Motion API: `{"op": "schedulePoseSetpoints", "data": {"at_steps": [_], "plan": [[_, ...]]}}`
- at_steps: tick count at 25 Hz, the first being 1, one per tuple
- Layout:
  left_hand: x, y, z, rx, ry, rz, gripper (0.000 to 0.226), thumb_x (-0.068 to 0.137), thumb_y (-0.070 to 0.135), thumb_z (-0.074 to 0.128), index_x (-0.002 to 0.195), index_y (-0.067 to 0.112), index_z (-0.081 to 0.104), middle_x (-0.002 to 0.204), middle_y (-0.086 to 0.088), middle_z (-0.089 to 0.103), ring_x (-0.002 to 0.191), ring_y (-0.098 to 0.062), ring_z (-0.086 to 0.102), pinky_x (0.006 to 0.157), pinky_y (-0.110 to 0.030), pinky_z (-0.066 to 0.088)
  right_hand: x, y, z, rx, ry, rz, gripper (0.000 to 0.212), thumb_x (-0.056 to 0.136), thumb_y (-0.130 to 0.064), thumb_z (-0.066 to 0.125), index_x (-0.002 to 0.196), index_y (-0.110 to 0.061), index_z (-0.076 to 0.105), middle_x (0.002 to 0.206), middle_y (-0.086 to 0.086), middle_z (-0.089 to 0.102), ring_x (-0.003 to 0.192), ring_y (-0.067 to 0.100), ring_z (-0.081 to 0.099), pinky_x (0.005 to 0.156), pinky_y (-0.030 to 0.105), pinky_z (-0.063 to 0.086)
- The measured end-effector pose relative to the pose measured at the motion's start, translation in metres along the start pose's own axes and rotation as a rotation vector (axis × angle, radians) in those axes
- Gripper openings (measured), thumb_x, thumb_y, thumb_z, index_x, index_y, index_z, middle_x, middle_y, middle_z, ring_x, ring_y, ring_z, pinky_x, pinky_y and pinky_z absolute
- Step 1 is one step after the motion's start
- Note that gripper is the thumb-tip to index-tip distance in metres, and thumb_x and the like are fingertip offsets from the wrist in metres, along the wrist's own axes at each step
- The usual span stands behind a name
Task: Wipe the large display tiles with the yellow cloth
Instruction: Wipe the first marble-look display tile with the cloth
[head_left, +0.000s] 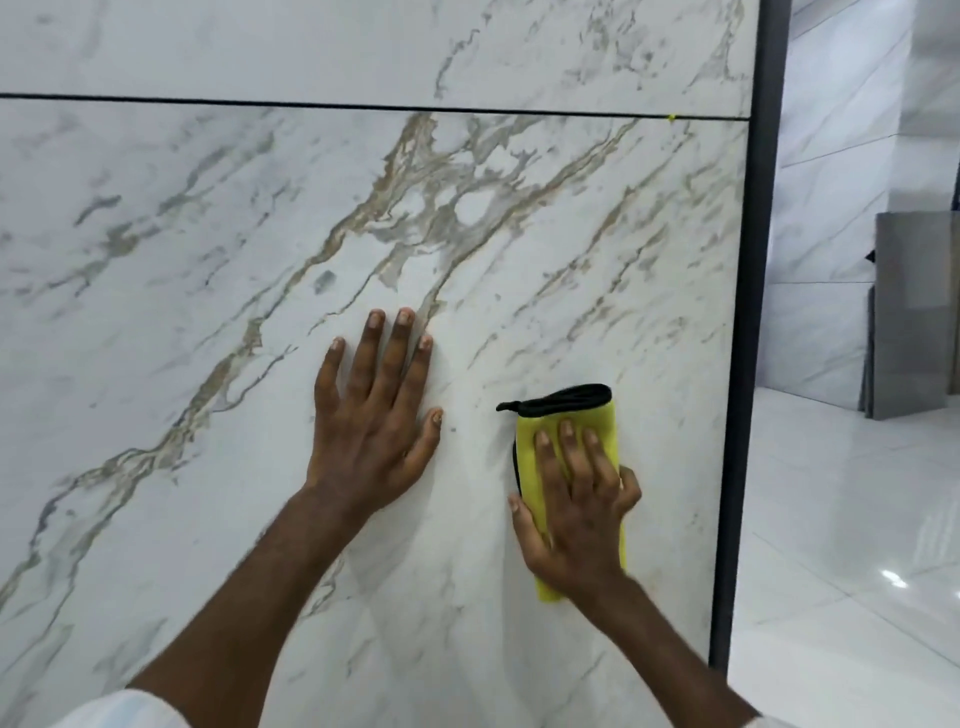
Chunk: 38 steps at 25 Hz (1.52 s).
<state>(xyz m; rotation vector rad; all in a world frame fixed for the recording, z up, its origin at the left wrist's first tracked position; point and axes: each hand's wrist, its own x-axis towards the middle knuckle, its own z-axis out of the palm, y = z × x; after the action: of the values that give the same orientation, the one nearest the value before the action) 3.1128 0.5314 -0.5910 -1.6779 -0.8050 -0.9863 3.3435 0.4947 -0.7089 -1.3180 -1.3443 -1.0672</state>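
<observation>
A large white marble-look display tile with brown-grey veins stands upright and fills most of the view. My left hand lies flat on it, fingers spread and pointing up. To its right, a folded yellow cloth with a black edge is pressed against the tile under my right hand. That hand's fingers lie along the cloth, with the thumb off the cloth's left edge. The cloth sits near the tile's right side.
A second tile sits above, past a thin dark joint. A dark metal frame runs down the tile's right edge. Beyond it are a glossy white floor, more pale wall tiles and grey slabs leaning upright.
</observation>
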Motion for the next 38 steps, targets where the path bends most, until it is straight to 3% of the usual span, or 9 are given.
{"op": "schedulePoseSetpoints", "data": {"at_steps": [7, 10, 14, 16, 24, 29, 32, 36, 38], "plan": [[-0.161, 0.066, 0.019, -0.045, -0.162, 0.006, 0.077, 0.102, 0.046, 0.049, 0.164, 0.006, 0.029, 0.172, -0.016, 0.024, 0.161, -0.037, 0.014, 0.128, -0.061, 0.004, 0.118, -0.001, -0.015, 0.107, 0.133, 0.070, 0.078, 0.089, -0.052, 0.061, 0.158, -0.021, 0.040, 0.164, 0.008, 0.038, 0.149, 0.025, 0.030, 0.104, 0.057, 0.032], [-0.165, 0.074, 0.028, -0.017, -0.101, -0.049, 0.074, 0.104, 0.044, 0.045, 0.165, 0.007, 0.026, 0.172, -0.013, 0.021, 0.162, -0.034, 0.012, 0.128, -0.061, 0.005, 0.024, 0.007, 0.005, 0.077, 0.107, 0.010, 0.076, 0.093, -0.051, 0.060, 0.158, -0.020, 0.039, 0.164, 0.010, 0.039, 0.149, 0.028, 0.031, 0.104, 0.059, 0.032], [-0.169, 0.072, 0.032, 0.016, -0.052, -0.055, 0.076, 0.103, 0.046, 0.046, 0.165, 0.007, 0.026, 0.173, -0.011, 0.016, 0.162, -0.034, 0.010, 0.127, -0.061, 0.007, -0.169, 0.008, 0.030, 0.023, -0.085, 0.068, 0.082, 0.097, -0.053, 0.052, 0.166, -0.025, 0.018, 0.165, 0.007, 0.026, 0.151, 0.031, 0.023, 0.110, 0.057, 0.025], [-0.169, 0.072, 0.033, 0.030, -0.045, -0.055, 0.076, 0.103, 0.047, 0.045, 0.165, 0.007, 0.027, 0.171, -0.014, 0.020, 0.161, -0.035, 0.013, 0.127, -0.060, 0.007, -0.197, 0.002, 0.029, 0.034, -0.119, 0.082, 0.084, 0.096, -0.054, 0.051, 0.167, -0.026, 0.013, 0.165, 0.006, 0.023, 0.152, 0.030, 0.020, 0.114, 0.053, 0.019], [-0.165, 0.073, 0.031, 0.078, -0.061, -0.087, 0.073, 0.102, 0.045, 0.043, 0.161, 0.003, 0.032, 0.163, -0.024, 0.040, 0.151, -0.047, 0.029, 0.123, -0.064, 0.017, -0.073, -0.016, 0.020, 0.108, 0.111, 0.089, 0.073, 0.095, -0.052, 0.059, 0.156, -0.018, 0.041, 0.160, 0.014, 0.043, 0.147, 0.029, 0.033, 0.102, 0.060, 0.035], [-0.164, 0.069, 0.034, 0.112, -0.020, -0.078, 0.072, 0.101, 0.044, 0.044, 0.157, -0.001, 0.038, 0.159, -0.028, 0.042, 0.148, -0.051, 0.032, 0.120, -0.066, 0.020, -0.297, -0.004, 0.045, 0.064, -0.174, 0.017, 0.082, 0.098, -0.053, 0.053, 0.165, -0.023, 0.016, 0.173, 0.004, 0.007, 0.153, 0.032, 0.015, 0.110, 0.058, 0.022], [-0.164, 0.068, 0.035, 0.130, -0.032, -0.077, 0.071, 0.102, 0.044, 0.045, 0.156, -0.003, 0.040, 0.159, -0.030, 0.042, 0.147, -0.053, 0.032, 0.120, -0.066, 0.018, -0.384, -0.005, 0.037, 0.100, -0.380, 0.049, 0.070, 0.104, -0.056, 0.038, 0.162, -0.020, 0.020, 0.173, 0.004, 0.004, 0.145, 0.037, 0.020, 0.104, 0.060, 0.031], [-0.171, 0.062, 0.018, 0.028, -0.146, -0.041, 0.073, 0.105, 0.043, 0.050, 0.159, -0.003, 0.034, 0.162, -0.031, 0.036, 0.149, -0.053, 0.027, 0.121, -0.069, 0.016, -0.277, -0.024, 0.025, 0.184, -0.287, 0.012, 0.067, 0.100, -0.054, 0.042, 0.158, -0.027, 0.024, 0.165, 0.006, 0.015, 0.146, 0.033, 0.019, 0.109, 0.055, 0.018], [-0.188, 0.053, 0.006, -0.021, -0.253, 0.001, 0.074, 0.106, 0.044, 0.051, 0.162, -0.001, 0.029, 0.166, -0.029, 0.030, 0.152, -0.051, 0.023, 0.124, -0.066, 0.012, -0.174, -0.039, 0.016, 0.222, -0.177, -0.040, 0.075, 0.093, -0.052, 0.054, 0.160, -0.029, 0.028, 0.165, 0.007, 0.023, 0.146, 0.030, 0.024, 0.107, 0.058, 0.023]]}}
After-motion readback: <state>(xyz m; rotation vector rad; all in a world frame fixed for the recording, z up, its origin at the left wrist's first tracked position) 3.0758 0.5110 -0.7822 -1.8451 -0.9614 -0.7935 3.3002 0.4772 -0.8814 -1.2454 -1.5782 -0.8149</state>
